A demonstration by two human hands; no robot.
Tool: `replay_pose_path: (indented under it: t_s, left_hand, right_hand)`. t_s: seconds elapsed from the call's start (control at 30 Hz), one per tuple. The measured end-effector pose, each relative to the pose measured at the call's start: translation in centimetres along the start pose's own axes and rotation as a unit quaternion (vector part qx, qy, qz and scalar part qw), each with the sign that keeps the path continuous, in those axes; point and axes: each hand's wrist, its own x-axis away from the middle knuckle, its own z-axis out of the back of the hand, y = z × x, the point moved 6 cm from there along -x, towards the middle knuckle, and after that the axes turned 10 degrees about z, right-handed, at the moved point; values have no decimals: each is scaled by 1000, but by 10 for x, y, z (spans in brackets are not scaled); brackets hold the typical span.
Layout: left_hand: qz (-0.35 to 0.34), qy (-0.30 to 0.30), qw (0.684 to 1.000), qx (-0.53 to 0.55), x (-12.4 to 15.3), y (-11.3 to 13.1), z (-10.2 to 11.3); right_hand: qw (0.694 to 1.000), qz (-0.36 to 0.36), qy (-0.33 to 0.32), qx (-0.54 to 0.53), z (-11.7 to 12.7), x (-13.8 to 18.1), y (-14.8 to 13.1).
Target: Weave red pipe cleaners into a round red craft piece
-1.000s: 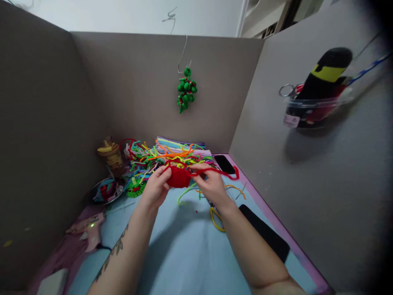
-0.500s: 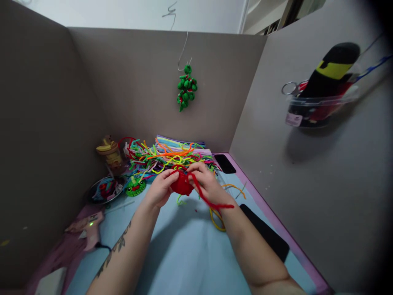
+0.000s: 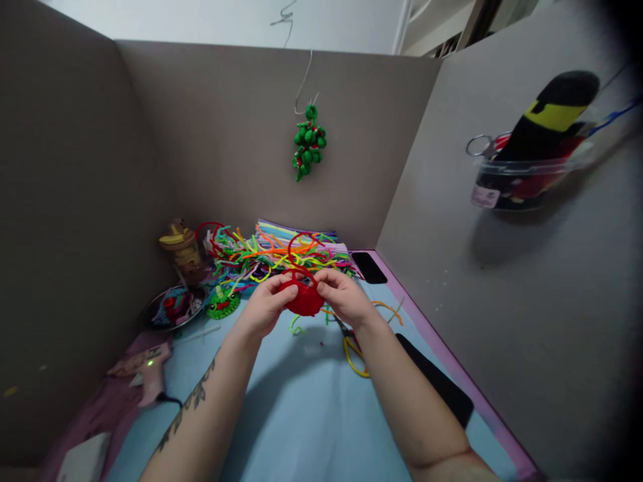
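Held up between both hands over the blue work surface is a red fuzzy piece (image 3: 305, 300), rounded and apparently made of pipe cleaner. My left hand (image 3: 271, 301) pinches its left side, thumb across the front. On the right side, my right hand (image 3: 341, 294) closes thumb and fingers at its upper edge. A loose red pipe cleaner (image 3: 291, 251) curls up from the top of the piece, in front of the colourful heap. Below my right wrist lie yellow-handled scissors (image 3: 355, 358), partly covered by the forearm.
Many coloured pipe cleaners (image 3: 281, 251) are heaped at the back. At left are a green face ornament (image 3: 223, 304), a bowl of scraps (image 3: 173, 309) and a pink glue gun (image 3: 151, 371). A phone (image 3: 369, 268) and a black slab (image 3: 437, 378) lie right. Grey panels (image 3: 241, 134) enclose the table.
The loose red strand, which hung down over my right wrist, now curls upward behind the piece. My right hand has shifted its grip, and the scissors are more exposed.
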Motion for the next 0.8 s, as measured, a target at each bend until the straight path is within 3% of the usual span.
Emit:
replay_pose_path:
  t_s: [0.37,0.6,0.8]
  left_hand:
    - [-9,3,1000,-21,1,1,0]
    - [-75,50,987,-134,6,11,0]
    - [-115,83,971,-195,12,20,-1]
  right_hand:
    - [998,-4,1,-60,-6,2,-4]
    - [997,12,75,-26,-3,1,-8]
    - [998,-44,28,-39,-5,3,1]
